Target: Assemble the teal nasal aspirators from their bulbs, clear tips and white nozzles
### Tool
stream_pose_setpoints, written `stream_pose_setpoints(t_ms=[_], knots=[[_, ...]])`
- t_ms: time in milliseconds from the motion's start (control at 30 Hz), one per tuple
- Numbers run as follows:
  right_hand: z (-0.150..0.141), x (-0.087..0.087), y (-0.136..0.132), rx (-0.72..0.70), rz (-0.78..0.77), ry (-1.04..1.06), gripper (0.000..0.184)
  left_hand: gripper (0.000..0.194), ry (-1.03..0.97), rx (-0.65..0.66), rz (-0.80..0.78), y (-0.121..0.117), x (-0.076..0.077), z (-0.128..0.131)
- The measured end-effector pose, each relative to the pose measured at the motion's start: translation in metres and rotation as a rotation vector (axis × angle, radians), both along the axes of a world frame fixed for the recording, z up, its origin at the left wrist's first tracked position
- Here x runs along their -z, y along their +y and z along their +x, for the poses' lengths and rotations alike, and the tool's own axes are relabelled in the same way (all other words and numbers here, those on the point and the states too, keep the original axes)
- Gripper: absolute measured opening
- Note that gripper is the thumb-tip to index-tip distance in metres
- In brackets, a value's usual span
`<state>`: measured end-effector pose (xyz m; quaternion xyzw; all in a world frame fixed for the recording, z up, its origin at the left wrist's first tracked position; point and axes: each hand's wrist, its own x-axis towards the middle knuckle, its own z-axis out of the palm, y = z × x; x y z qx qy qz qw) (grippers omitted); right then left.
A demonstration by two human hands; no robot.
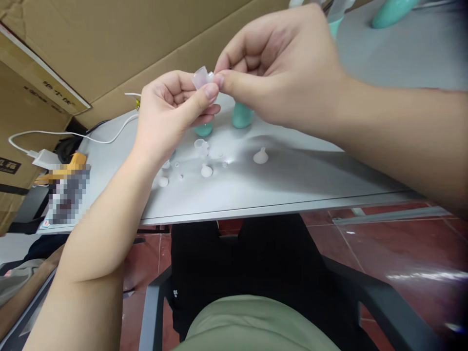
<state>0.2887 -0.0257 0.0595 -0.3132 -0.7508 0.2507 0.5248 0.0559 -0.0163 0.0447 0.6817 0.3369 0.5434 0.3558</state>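
Between the fingertips of my left hand (175, 100) is a small translucent plastic cap-like piece (201, 78), raised above the table. My right hand (270, 68) meets it from the right, thumb and forefinger pinched at its narrow end; whether a separate tiny part sits in that pinch is hidden. Below, on the table, lie a white funnel-shaped piece (261, 155), a smaller white piece (206, 170), a clear cup-like piece (201, 146) and several tiny discs. Two teal rounded objects (242, 116) stand behind my hands, partly covered by them.
The grey table (234, 195) ends at a front edge above my lap. Cardboard (146, 34) walls its back. A white cable (73, 132) and a yellow object (75, 163) lie at left. More teal objects (393, 12) are at far right. Another person's arm (31, 292) shows at lower left.
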Motion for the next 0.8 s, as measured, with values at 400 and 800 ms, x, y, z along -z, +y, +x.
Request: stream_pose_setpoints(t_ms=[400,800], knots=[[0.005,-0.006,0.003,-0.225,-0.141,0.007,0.022,0.013,0.057,0.004,-0.049,-0.01,-0.007,0.001],[0.016,-0.01,0.016,-0.421,-0.183,-0.057,0.02,0.023,0.102,0.013,-0.126,-0.014,-0.01,-0.002]])
